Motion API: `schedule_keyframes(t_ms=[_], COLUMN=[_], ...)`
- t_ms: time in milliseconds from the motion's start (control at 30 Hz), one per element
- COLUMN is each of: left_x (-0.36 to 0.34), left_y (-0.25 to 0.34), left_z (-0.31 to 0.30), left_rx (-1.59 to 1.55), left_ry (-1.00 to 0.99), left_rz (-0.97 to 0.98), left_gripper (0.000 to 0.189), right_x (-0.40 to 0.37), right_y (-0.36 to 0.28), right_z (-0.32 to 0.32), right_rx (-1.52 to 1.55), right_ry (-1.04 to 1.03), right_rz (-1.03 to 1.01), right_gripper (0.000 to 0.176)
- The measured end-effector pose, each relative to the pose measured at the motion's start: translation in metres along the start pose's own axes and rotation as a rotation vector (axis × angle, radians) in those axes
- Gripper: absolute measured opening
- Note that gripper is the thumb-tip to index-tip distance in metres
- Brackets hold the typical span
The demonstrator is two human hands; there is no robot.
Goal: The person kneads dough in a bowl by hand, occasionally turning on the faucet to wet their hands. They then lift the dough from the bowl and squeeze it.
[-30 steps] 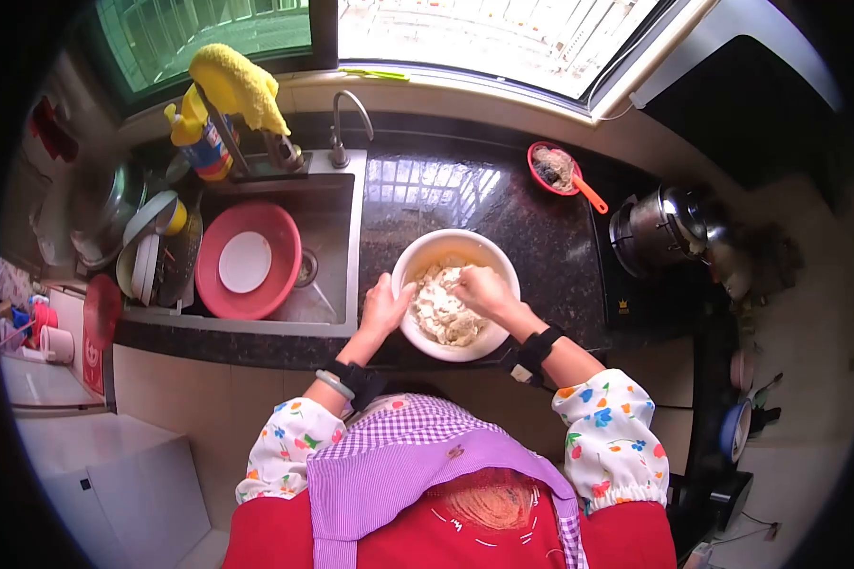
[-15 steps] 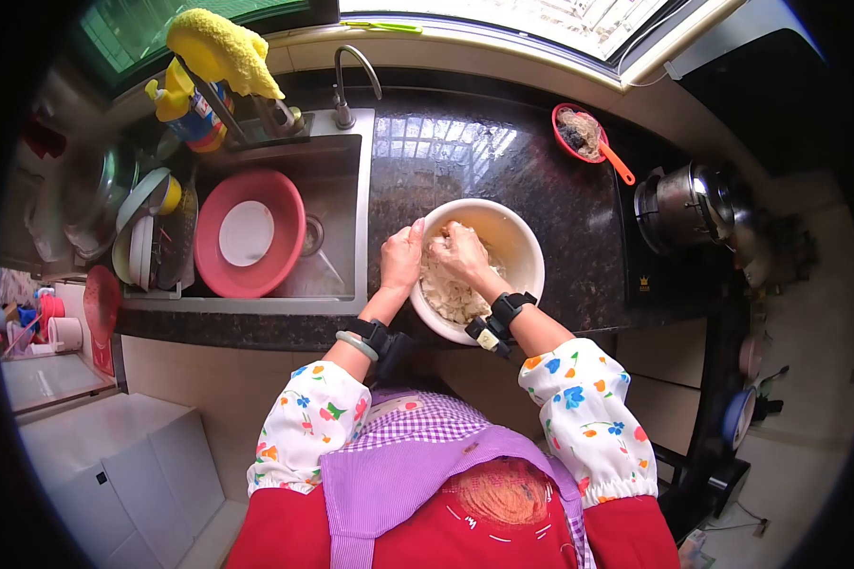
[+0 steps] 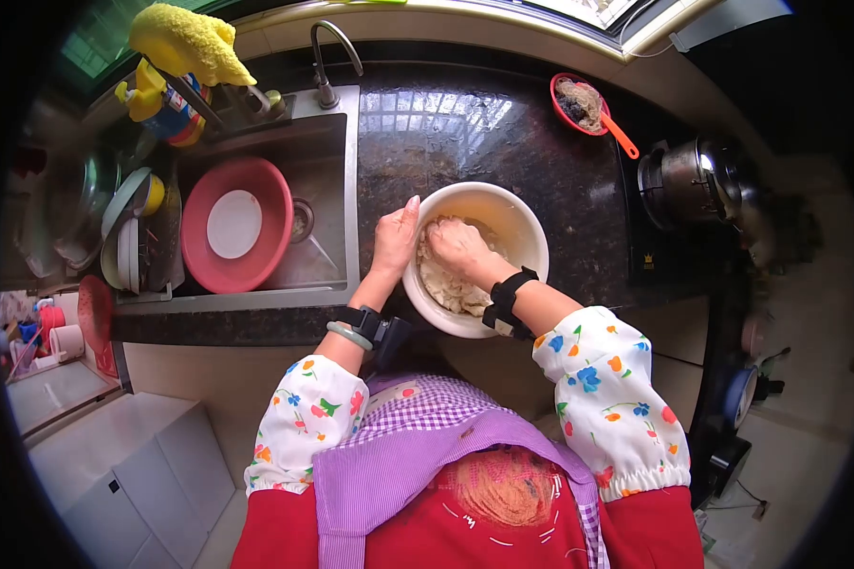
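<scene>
A white bowl (image 3: 531, 223) stands on the dark counter near its front edge, with pale, crumbly dough (image 3: 454, 289) in it. My left hand (image 3: 395, 237) grips the bowl's left rim, its thumb raised along the outside. Inside the bowl, my right hand (image 3: 460, 248) presses into the dough with its fingers curled down. The fingertips of the right hand are hidden, so how much dough they hold does not show.
Left of the bowl is a sink (image 3: 350, 190) with a red basin (image 3: 280, 213) and a white plate (image 3: 234, 225). A red strainer (image 3: 556, 102) with food lies at the back right. A metal pot (image 3: 683, 190) stands on the stove.
My right hand has moved down and closed further into the dough. The whole view has shifted slightly, so the sink and strainer appear higher in the picture.
</scene>
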State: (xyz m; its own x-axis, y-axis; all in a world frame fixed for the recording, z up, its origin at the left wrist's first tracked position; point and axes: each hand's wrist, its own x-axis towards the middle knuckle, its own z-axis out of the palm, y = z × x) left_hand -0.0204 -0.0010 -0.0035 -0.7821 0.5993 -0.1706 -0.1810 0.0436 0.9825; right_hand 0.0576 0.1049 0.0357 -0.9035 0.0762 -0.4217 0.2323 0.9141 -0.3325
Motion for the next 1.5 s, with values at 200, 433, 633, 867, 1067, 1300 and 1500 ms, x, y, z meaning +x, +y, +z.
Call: schedule_keyframes(t_ms=[200, 433, 633, 867, 1067, 1300, 1500], left_x=[0.005, 0.006, 0.006, 0.003, 0.002, 0.001, -0.003], left_y=[-0.001, 0.002, 0.003, 0.007, 0.008, 0.016, 0.013], left_z=[-0.002, -0.002, 0.001, 0.006, 0.008, 0.006, 0.007], left_rx=[0.200, -0.029, 0.186, 0.300, 0.370, 0.386, 0.353], left_ry=[0.073, 0.017, -0.077, -0.053, -0.003, -0.039, -0.031], left_rz=[0.063, -0.047, -0.035, 0.031, 0.059, 0.025, -0.007], left_gripper=[0.050, 0.047, 0.048, 0.048, 0.056, 0.050, 0.053], right_x=[-0.011, -0.026, -0.049, -0.020, -0.014, -0.100, -0.103], right_y=[-0.001, -0.024, 0.006, 0.049, 0.027, 0.015, 0.012], right_z=[0.002, 0.010, -0.010, 0.000, -0.002, -0.045, -0.003], right_rx=[0.078, -0.344, 0.063, 0.583, 0.559, -0.111, -0.144], right_ry=[0.318, 0.298, 0.001, 0.075, 0.103, 0.013, 0.005], right_rz=[0.134, -0.341, -0.276, 0.323, 0.040, -0.340, -0.362], right_gripper=[0.022, 0.014, 0.011, 0.028, 0.042, 0.029, 0.018])
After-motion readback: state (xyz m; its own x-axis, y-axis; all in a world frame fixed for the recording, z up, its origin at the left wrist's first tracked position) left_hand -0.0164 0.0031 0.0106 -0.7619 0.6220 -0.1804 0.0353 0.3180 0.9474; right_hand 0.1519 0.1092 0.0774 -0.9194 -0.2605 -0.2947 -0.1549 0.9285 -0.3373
